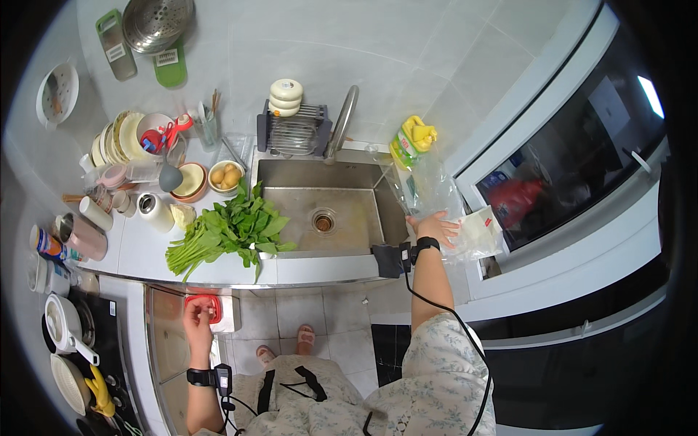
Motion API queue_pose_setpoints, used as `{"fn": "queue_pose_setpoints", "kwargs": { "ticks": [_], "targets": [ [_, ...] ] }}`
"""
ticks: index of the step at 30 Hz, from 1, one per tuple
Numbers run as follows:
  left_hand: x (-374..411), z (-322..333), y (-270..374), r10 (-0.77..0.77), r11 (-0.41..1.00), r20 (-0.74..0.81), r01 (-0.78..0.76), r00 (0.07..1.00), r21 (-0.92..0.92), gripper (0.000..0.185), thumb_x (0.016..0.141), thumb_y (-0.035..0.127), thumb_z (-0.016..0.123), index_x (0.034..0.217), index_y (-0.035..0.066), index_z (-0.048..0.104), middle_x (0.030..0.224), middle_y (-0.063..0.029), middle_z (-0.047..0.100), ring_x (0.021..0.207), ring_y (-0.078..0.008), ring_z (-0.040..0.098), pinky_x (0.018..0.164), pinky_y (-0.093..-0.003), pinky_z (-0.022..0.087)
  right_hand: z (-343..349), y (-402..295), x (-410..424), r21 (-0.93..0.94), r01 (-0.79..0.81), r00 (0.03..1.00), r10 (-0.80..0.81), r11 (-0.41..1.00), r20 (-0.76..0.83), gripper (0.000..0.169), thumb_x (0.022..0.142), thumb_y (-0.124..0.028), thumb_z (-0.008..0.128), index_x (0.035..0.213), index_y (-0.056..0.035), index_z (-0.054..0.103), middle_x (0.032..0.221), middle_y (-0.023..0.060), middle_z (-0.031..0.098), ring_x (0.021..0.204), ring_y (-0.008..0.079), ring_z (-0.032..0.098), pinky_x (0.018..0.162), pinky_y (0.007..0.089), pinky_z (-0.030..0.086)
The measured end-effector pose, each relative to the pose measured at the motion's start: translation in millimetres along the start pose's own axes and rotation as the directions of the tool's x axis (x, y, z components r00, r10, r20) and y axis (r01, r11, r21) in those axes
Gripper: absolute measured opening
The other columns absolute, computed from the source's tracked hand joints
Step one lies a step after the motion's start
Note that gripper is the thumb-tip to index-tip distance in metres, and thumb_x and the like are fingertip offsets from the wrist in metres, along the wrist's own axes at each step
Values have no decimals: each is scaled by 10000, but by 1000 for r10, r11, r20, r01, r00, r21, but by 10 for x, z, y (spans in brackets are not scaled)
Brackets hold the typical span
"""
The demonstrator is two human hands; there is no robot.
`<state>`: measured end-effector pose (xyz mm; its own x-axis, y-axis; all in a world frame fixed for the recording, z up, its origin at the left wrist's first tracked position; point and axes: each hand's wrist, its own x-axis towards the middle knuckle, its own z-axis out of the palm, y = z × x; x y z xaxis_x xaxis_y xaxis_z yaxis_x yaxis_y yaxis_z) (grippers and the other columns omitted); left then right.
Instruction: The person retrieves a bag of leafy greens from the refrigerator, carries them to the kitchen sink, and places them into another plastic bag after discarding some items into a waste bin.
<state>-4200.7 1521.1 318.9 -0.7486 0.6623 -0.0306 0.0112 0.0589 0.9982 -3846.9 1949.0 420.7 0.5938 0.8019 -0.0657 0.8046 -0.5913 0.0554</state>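
Observation:
My right hand point(434, 228) reaches to the right of the sink, fingers spread, and lies over clear plastic bags point(431, 188). Beside its fingertips is a white packet point(480, 228) in clear wrapping. My left hand point(198, 319) hangs in front of the counter, fingers loosely bent, with nothing visible in it. Below that hand, a red-rimmed container point(217, 309) is partly covered by it. A bunch of leafy green vegetables point(229, 229) rests on the counter, its leaves reaching over the left rim of the steel sink point(349, 218).
Behind the sink stand a faucet point(344, 122), a dish rack point(294, 133) and a yellow detergent bottle point(411, 143). Left are a bowl of eggs point(226, 177), a white thermos point(155, 212) and stacked plates point(117, 139). A white pot point(62, 324) sits on the stove; a window frame point(572, 261) borders the right.

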Motion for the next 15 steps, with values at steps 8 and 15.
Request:
{"fn": "queue_pose_setpoints", "kwargs": {
  "ticks": [8,15],
  "targets": [
    [123,988,232,15,998,355,-34,935,47,116,869,20,513,962,27,583,886,-21,609,813,-77,543,658,-207,466,417,857,753,351,326,945,-289,878,-154,284,820,-264,513,982,-91,670,1159,241,507,1057,385,478,861,532,419],
    [365,2629,802,134,959,787,-280,602,50,443,822,-21,562,1247,62,467,1232,-66,493,1115,-180,496,862,-302,461,395,1201,345,900,175,880,-474,399,39,267,800,-254,540,813,-59,722,682,13,570,607,113,492,501,257,394]
  ]
}}
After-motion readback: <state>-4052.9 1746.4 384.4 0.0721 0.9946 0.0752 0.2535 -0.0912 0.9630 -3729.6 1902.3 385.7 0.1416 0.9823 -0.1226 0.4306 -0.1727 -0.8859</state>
